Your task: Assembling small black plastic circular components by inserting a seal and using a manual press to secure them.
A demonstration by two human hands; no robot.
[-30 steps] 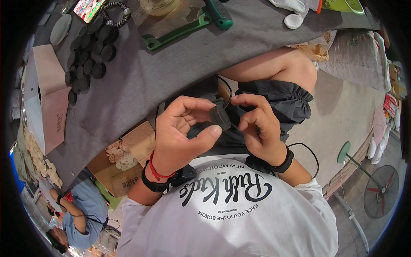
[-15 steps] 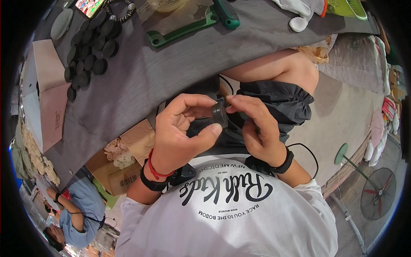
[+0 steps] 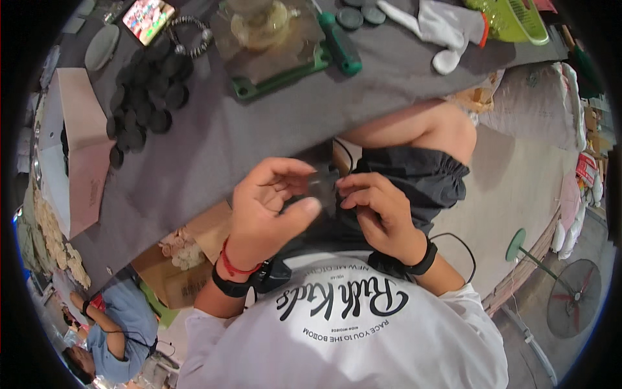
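My left hand (image 3: 265, 211) is in front of my lap, thumb and forefinger curved round the edge of a small dark disc (image 3: 322, 191). The disc is smeared by motion and blends into the dark cloth behind it. My right hand (image 3: 379, 211) sits just to its right, fingers curled and tips pinched close to the disc. Whether those fingertips touch the disc or grip something small cannot be told. On the grey-covered table, a pile of similar black discs (image 3: 146, 97) lies at the left.
Further back stand a green-framed board (image 3: 285, 78), a green-handled tool (image 3: 340, 45), several grey discs (image 3: 350, 18), a white glove (image 3: 440, 26) and a lime basket (image 3: 528, 19). A pink-and-white folded box (image 3: 87, 155) lies at left. A fan (image 3: 573, 298) stands right; another person (image 3: 123, 324) sits lower left.
The disc has turned or shifted and is now blurred. My hands have dropped slightly, and my right fingers have curled in more. The tabletop sits lower in view, showing more of its far side.
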